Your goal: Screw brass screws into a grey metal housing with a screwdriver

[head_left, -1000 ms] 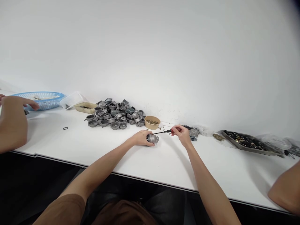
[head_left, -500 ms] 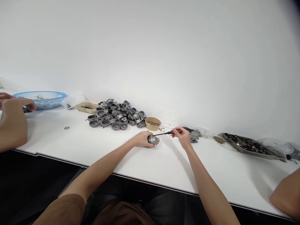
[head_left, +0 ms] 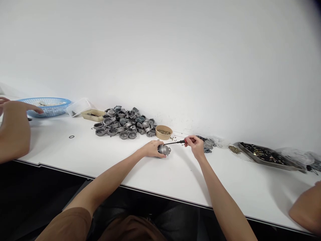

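My left hand (head_left: 152, 149) is closed around a grey metal carburetor bowl (head_left: 165, 150), steadying it on the white table with its domed side facing right. In my right hand (head_left: 195, 146) is a screwdriver with a red and black handle (head_left: 188, 141). Its long dark shaft (head_left: 174, 143) points left, and the tip meets the top edge of the bowl near my left fingers. What the tip rests on is too small to make out.
Behind are a heap of grey metal bowls (head_left: 122, 122) and a round tub of small brass screws (head_left: 164, 133). To the right lie another metal part (head_left: 208, 145) and a tray of dark parts (head_left: 265, 155). A black ring (head_left: 71, 136), a blue basket (head_left: 50, 108) and a co-worker's arm (head_left: 15, 130) are leftward.
The co-worker's hand at the left has shifted, with a finger now stretched out by the blue basket. My hands, the carburetor bowl and the screwdriver have barely moved.
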{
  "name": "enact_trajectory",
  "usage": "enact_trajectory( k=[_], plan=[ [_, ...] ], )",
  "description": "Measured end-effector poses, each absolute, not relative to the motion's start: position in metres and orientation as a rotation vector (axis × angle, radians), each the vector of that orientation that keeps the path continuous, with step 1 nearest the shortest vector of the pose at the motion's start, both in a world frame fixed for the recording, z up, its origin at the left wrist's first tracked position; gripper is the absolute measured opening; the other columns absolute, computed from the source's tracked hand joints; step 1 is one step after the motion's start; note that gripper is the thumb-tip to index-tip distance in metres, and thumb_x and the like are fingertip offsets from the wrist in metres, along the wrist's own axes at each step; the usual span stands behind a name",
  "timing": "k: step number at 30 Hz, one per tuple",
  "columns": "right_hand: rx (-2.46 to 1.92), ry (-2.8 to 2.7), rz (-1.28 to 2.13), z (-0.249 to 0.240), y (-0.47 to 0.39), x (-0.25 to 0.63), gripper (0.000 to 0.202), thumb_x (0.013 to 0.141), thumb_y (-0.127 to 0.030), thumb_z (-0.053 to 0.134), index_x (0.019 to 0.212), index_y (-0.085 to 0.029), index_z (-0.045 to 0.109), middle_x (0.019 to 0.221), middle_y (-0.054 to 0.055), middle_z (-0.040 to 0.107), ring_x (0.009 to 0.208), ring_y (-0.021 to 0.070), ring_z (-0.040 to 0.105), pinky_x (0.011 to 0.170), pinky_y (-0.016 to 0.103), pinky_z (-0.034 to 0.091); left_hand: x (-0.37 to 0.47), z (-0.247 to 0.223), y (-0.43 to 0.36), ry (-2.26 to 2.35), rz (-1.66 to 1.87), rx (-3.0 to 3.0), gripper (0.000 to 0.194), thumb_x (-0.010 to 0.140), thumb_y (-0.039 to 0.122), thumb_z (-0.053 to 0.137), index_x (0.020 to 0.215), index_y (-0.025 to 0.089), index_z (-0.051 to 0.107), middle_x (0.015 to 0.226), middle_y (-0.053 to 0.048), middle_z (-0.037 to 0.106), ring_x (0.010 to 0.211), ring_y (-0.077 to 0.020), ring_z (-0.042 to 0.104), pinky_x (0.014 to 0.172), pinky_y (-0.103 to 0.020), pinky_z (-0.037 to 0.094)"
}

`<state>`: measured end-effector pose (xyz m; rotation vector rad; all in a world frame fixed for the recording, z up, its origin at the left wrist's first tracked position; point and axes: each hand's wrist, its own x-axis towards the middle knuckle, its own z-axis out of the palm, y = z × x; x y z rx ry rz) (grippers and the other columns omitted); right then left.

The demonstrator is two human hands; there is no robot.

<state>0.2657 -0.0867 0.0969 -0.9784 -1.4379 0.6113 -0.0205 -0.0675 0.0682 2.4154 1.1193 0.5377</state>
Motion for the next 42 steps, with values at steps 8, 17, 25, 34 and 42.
enact_trajectory(
  k=[8,17,25,34,42],
  plan=[
    [-0.981,-1.442,0.618,0.0953,-0.0851,0.2653,0.038,0.078,-0.053,0.079,0.081,-0.017,0.066,0.071,0.005,0.067,0.057,0.0171,0.064,0.058,0.031,0.058,-0.0202,0.0668,-0.0663,1.101,0.545,2.431,0.085,0.07,0.073,0.074,0.137,0.024,0.057,0.135,-0.009,0.064,0.126,-0.0355,0.056,0.103,-0.04,0.044],
    [-0.937,-1.416,0.624,0.0965,-0.0861,0.266,0.037,0.077,-0.051,0.08,0.079,-0.017,0.066,0.069,0.003,0.066,0.054,0.0155,0.063,0.057,0.03,0.058,-0.0204,0.0665,-0.0674,1.098,0.559,2.439,0.08,0.071,0.071,0.074,0.135,0.026,0.058,0.134,-0.008,0.065,0.126,-0.0349,0.056,0.102,-0.04,0.044],
    [-0.975,-1.471,0.577,0.0959,-0.0865,0.2638,0.035,0.082,-0.05,0.075,0.082,-0.017,0.065,0.069,0.004,0.065,0.057,0.017,0.064,0.06,0.032,0.058,-0.0198,0.0632,-0.0645,1.107,0.558,2.442,0.084,0.071,0.072,0.073,0.139,0.026,0.055,0.137,-0.008,0.064,0.127,-0.0353,0.056,0.104,-0.04,0.044],
    [-0.881,-1.655,0.64,0.0984,-0.0877,0.2696,0.031,0.081,-0.035,0.071,0.106,-0.018,0.065,0.083,0.004,0.066,0.067,0.0159,0.061,0.069,0.031,0.052,-0.02,0.0628,-0.0681,1.21,0.486,2.354,0.089,0.071,0.076,0.069,0.142,0.024,0.053,0.143,-0.011,0.058,0.136,-0.0385,0.048,0.105,-0.042,0.046],
    [-1.059,-1.647,0.535,0.0989,-0.0886,0.2715,0.03,0.091,-0.047,0.062,0.1,-0.018,0.064,0.073,0.001,0.06,0.056,0.0126,0.052,0.055,0.026,0.045,-0.0171,0.0637,-0.0709,1.128,0.569,2.386,0.077,0.073,0.067,0.074,0.137,0.03,0.052,0.134,-0.006,0.063,0.125,-0.0337,0.058,0.103,-0.041,0.046]
  ],
)
